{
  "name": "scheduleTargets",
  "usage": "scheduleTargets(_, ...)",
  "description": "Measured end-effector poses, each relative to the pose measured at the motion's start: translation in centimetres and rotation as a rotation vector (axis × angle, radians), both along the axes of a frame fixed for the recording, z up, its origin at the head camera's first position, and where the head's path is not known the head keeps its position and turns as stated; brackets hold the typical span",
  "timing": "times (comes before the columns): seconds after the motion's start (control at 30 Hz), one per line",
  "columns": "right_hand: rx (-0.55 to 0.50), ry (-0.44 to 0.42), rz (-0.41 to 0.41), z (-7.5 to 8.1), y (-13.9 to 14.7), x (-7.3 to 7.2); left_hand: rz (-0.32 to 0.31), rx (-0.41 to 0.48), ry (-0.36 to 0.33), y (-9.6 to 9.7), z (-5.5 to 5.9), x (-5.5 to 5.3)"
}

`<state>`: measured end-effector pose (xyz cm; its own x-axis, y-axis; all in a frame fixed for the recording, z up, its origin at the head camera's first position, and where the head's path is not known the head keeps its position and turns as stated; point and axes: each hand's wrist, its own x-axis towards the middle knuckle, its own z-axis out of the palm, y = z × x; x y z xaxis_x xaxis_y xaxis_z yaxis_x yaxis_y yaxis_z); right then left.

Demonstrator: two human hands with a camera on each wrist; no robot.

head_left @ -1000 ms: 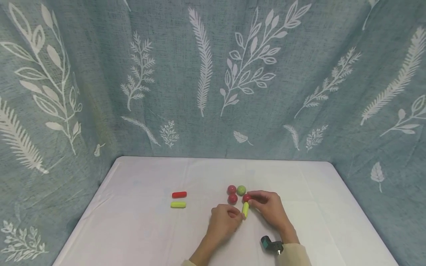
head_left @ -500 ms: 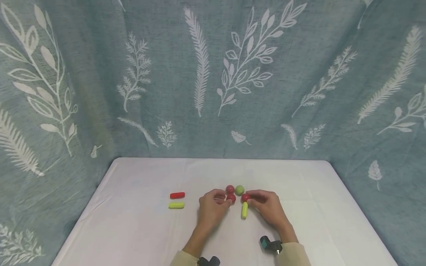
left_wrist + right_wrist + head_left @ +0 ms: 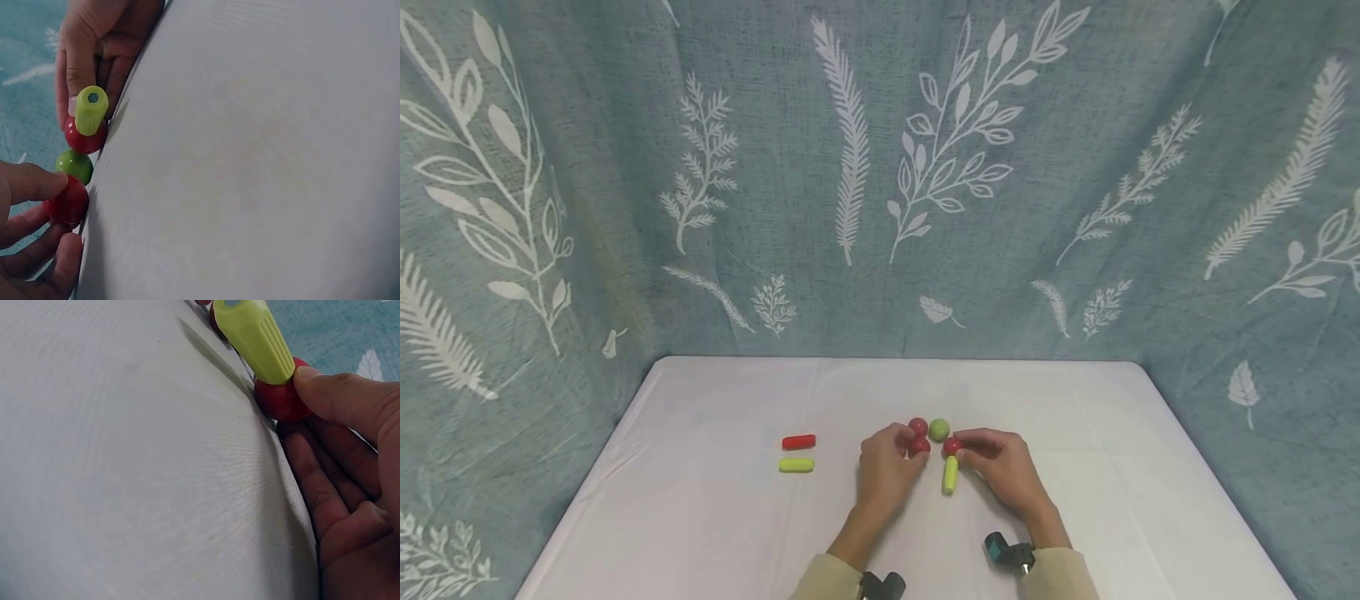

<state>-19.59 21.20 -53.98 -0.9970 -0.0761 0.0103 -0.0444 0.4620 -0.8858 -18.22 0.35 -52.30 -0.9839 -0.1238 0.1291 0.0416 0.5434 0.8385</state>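
Observation:
My right hand (image 3: 1003, 467) pinches a red ball (image 3: 284, 400) between thumb and fingers. From that ball a yellow-green ribbed handle (image 3: 951, 475) points toward me, with a small hole in its end in the left wrist view. My left hand (image 3: 886, 467) has thumb and fingers around another red ball (image 3: 67, 203), the nearer of two on the left. Just behind it sits a further red ball (image 3: 918, 427). A green ball (image 3: 939, 430) lies between the two hands, a little farther back.
Off to the left on the white table (image 3: 715, 500) lie a red handle (image 3: 799, 442) and a yellow-green handle (image 3: 796, 465), roughly parallel. A leaf-patterned blue-green curtain (image 3: 880, 308) hangs behind and at both sides. Black cameras are strapped at both wrists.
My left hand has moved from the yellow-green handle over to the left red balls, and its fingers have closed around the nearer one. The right hand stays on its ball.

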Motion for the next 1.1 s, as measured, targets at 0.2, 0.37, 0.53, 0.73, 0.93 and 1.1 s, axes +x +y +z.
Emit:
scheduleTargets(0.2,-0.002,-0.006,0.000,0.1,0.0,0.1,-0.054,0.010,0.016,-0.5,0.2,0.2)
scheduleTargets(0.37,-0.003,-0.004,0.005,0.2,0.0,0.1,-0.145,0.065,-0.033,-1.4,1.0,1.2)
scheduleTargets(0.53,-0.011,-0.010,0.018,0.3,0.0,0.1,-0.255,0.069,-0.131,-2.2,1.9,2.7)
scheduleTargets(0.73,-0.013,-0.006,0.013,0.3,-0.1,0.1,-0.364,0.060,-0.206,-2.0,2.6,4.2)
scheduleTargets(0.93,-0.019,-0.018,0.013,0.4,-0.1,0.1,-0.390,0.059,-0.227,-1.0,1.4,4.7)
scheduleTargets(1.1,-0.027,-0.014,0.013,0.4,-0.1,0.2,-0.379,0.032,-0.120,-0.6,-1.2,4.3)
